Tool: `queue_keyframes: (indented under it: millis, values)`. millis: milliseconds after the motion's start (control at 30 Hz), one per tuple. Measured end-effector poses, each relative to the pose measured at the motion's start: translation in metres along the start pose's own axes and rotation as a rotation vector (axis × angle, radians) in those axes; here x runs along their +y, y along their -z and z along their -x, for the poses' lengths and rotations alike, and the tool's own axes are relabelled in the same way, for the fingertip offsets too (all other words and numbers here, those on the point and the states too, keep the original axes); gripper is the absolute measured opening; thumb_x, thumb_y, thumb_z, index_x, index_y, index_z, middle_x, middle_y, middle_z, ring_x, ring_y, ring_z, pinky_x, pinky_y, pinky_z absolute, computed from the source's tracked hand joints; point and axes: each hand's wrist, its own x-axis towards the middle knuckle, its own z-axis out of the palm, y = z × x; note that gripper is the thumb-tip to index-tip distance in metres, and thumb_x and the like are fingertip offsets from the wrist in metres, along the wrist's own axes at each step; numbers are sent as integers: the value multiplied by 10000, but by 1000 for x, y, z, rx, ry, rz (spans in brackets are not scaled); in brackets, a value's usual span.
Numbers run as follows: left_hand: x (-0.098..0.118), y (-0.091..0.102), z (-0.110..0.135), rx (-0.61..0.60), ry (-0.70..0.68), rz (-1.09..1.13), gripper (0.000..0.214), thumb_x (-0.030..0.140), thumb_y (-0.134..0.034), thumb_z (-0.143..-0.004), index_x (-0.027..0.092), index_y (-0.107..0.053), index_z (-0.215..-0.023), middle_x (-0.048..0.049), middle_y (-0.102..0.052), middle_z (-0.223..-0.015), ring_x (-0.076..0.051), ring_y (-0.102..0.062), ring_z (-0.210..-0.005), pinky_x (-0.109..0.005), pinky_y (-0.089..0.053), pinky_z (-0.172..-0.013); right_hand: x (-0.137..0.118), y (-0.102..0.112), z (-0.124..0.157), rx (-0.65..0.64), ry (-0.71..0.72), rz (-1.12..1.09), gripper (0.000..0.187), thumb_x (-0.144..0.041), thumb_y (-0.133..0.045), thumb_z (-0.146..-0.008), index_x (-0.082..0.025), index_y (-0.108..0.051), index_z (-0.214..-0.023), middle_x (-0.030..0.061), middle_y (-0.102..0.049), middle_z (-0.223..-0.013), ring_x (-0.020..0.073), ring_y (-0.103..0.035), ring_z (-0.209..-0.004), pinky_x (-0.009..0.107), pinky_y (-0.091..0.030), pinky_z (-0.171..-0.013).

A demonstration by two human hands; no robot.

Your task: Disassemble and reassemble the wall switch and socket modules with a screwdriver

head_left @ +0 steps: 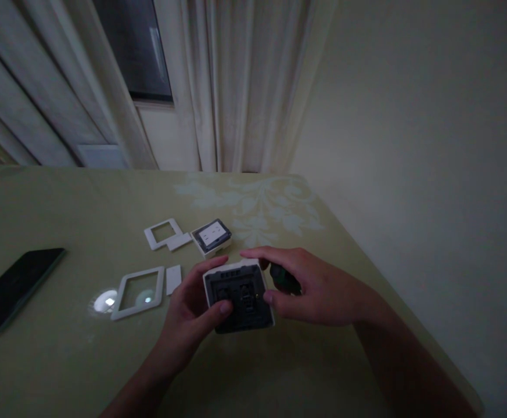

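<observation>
Switch module point(239, 296), square w/ white rim and dark back side facing up, sits just above the tabletop point(61, 360), near its front-right part, held betw both hands. Left hand point(190, 307) has its grip clamped on the module's left edge, thumb pressed on the dark face, fingers curled round the far-left corner. Right hand point(318, 287) has its grip closed on the right edge, index finger laid along the top rim, thumb tip at the right side; a dark object point(284, 280) is tucked under those fingers, too dim to tell what it is. Second module point(212, 237), white buttons up, lies just beyond the hands. Small white frame point(163, 232) lies left of it w/ a white strip point(179, 241) touching. Larger white frame point(140, 293) lies near the left hand, a white tab point(173, 278) just beside it. Dark phone point(11, 287) lies well apart at far left
</observation>
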Motion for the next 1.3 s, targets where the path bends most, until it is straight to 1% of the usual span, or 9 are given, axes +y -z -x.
queue_keyframes:
  millis: [167,600,867,933,1000,1067,1133,1233,1300]
  values:
    - [1,0,0,-10,-1,5,608,369,-967,-810,325,-718,-1363,-64,-802,-1144,-244,-759,-994,-275,-640,-814,-1,0,0,9,14,-20,627,-263,-715,-926,-185,-597,-1537,106,-756,-1351,266,-728,-1096,388,-558,-947]
    - [2,-3,-1,14,-45,-40,546,319,-981,-790,352,-755,-1286,-24,-820,-1093,-204,-768,-954,-241,-641,-804,-7,-11,-2,49,-35,43,561,-206,-727,-896,-237,-636,-1448,49,-774,-1247,226,-723,-1015,344,-541,-898]
    - [3,-7,-5,69,-61,-90,531,300,-995,-751,288,-767,-1231,-42,-825,-1052,-222,-778,-922,-273,-649,-783,-2,-20,-7,79,-48,141,571,-165,-677,-886,-224,-630,-1452,95,-764,-1312,272,-715,-1104,423,-530,-991]
    - [3,-7,-5,100,-50,-101,538,324,-995,-752,275,-759,-1233,-48,-820,-1084,-233,-776,-951,-290,-648,-808,1,-17,-7,119,-10,136,598,-199,-723,-894,-238,-617,-1481,111,-729,-1393,292,-691,-1195,449,-524,-1035]
    - [4,-6,-5,141,-27,-118,556,362,-986,-768,274,-739,-1258,-50,-813,-1136,-239,-771,-992,-312,-646,-852,2,-12,-5,243,23,116,608,-264,-801,-890,-253,-635,-1475,111,-713,-1397,290,-681,-1200,426,-548,-997]
    - [5,-6,-7,178,19,-144,561,425,-957,-801,266,-716,-1282,-54,-807,-1175,-250,-765,-1028,-328,-643,-871,1,-5,-2,466,51,7,432,-327,-821,-917,-252,-727,-1333,75,-756,-1172,225,-703,-976,333,-574,-804]
    - [5,-6,-9,188,95,-176,543,510,-901,-847,244,-705,-1278,-67,-808,-1180,-270,-770,-1037,-347,-646,-856,-3,0,1,705,134,-270,156,-388,-738,-1003,-237,-777,-1015,5,-679,-813,133,-578,-623,237,-462,-528]
    - [-2,-6,-13,144,194,-253,538,594,-828,-885,217,-706,-1248,-92,-818,-1164,-306,-783,-1051,-383,-644,-852,-10,2,4,828,295,-745,450,-467,-682,-1037,-222,-593,-670,-56,-463,-576,83,-329,-418,196,-265,-358]
    - [-9,-5,-14,98,223,-311,546,615,-812,-888,214,-701,-1242,-101,-824,-1147,-321,-786,-1060,-407,-637,-867,-13,-2,3,813,333,-899,513,-468,-730,-1003,-220,-507,-614,-67,-415,-544,75,-294,-400,184,-263,-340]
